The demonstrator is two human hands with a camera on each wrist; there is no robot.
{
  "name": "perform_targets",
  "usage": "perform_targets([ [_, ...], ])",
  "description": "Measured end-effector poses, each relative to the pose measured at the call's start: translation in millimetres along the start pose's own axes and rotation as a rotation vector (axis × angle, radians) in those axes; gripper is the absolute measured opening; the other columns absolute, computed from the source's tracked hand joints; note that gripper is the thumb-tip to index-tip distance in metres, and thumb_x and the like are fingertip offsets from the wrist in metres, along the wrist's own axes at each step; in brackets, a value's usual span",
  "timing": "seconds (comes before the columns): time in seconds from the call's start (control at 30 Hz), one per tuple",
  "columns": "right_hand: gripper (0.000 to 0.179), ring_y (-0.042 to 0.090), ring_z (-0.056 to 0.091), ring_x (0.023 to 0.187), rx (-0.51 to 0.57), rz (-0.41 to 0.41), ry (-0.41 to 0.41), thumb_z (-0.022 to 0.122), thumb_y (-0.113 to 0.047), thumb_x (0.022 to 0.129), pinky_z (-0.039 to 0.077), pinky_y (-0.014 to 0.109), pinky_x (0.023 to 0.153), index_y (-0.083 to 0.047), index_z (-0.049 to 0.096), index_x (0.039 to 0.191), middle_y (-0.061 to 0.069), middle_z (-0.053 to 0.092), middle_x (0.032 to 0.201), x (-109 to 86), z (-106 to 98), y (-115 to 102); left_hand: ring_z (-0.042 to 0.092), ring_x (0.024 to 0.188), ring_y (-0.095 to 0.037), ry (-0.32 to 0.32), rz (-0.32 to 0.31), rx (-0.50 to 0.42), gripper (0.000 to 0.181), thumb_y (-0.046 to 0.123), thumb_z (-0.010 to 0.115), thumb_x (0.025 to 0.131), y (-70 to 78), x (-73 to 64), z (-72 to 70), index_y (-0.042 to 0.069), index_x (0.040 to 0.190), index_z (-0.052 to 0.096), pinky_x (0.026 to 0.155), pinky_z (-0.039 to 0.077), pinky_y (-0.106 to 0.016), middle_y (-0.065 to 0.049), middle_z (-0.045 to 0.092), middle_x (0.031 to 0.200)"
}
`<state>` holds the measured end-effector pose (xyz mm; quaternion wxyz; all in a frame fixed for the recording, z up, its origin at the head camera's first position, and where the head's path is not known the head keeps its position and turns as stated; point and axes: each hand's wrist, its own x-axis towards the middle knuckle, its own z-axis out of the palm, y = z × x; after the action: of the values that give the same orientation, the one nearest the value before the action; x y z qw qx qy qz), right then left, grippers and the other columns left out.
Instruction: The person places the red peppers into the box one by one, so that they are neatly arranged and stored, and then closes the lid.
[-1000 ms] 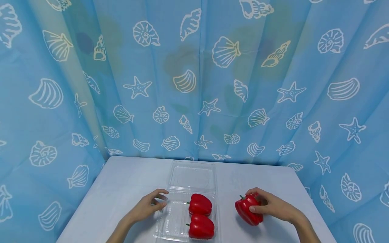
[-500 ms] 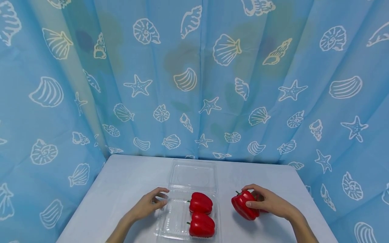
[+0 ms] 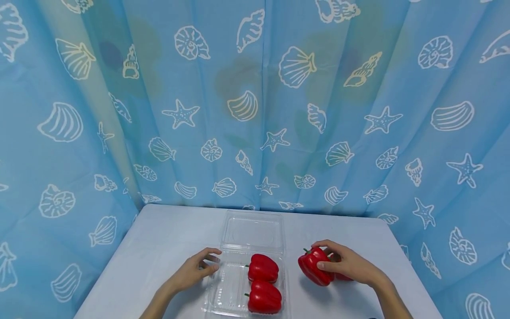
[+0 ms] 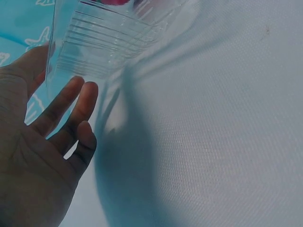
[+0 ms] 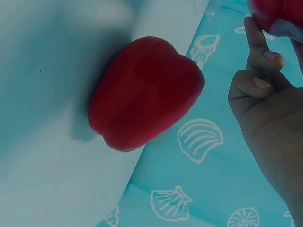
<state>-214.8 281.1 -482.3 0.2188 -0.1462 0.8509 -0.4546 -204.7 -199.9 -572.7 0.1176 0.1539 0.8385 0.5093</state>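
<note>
My right hand [image 3: 344, 264] grips a red bell pepper [image 3: 314, 267] between thumb and fingers, its green stem toward the upper left. Close over the white table it hangs, to the right of a clear plastic clamshell container [image 3: 229, 288]. Another red bell pepper [image 5: 147, 94] lies on the table, partly hidden behind that hand in the head view. Inside the container's right half sit two more, a far pepper [image 3: 263, 268] and a near pepper [image 3: 264, 297], stems pointing left. With loosely bent fingers, my left hand [image 3: 195, 268] has its fingertips right at the container's left rim.
The container's lid [image 3: 253, 230] lies folded back, away from me. A blue curtain [image 3: 215, 110] with white shell prints hangs behind and on both sides of the white table [image 3: 167, 230].
My right hand has moved left and slightly away from me with its bell pepper, and the pepper behind it has come partly into view. The left hand stays at the container's rim.
</note>
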Motion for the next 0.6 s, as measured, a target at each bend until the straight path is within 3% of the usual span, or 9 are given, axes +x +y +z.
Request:
perform_targets([
  [0.27, 0.068, 0.027, 0.058, 0.098, -0.048, -0.029, 0.024, 0.081, -0.039, 0.082, 0.057, 0.035, 0.073, -0.021, 0.052, 0.141, 0.011, 0.061, 0.121, 5.5, 5, -4, 0.067, 0.093, -0.019, -0.002, -0.011, 0.005, 0.044, 0.027, 0.065, 0.1, 4.3, -1.3, -0.5, 0.013, 0.14, 0.054, 0.075, 0.053, -0.034, -0.014, 0.065, 0.125],
  [0.6, 0.066, 0.026, 0.056, 0.099, -0.069, -0.051, 0.04, 0.082, -0.042, 0.081, 0.056, 0.034, 0.072, -0.025, 0.055, 0.139, 0.009, 0.061, 0.122, 15.0, 15, -14, 0.067, 0.091, -0.02, -0.002, -0.023, 0.015, 0.044, 0.029, 0.065, 0.1, 3.8, -0.2, 1.1, 0.014, 0.14, 0.053, 0.074, 0.052, -0.033, -0.014, 0.065, 0.125],
])
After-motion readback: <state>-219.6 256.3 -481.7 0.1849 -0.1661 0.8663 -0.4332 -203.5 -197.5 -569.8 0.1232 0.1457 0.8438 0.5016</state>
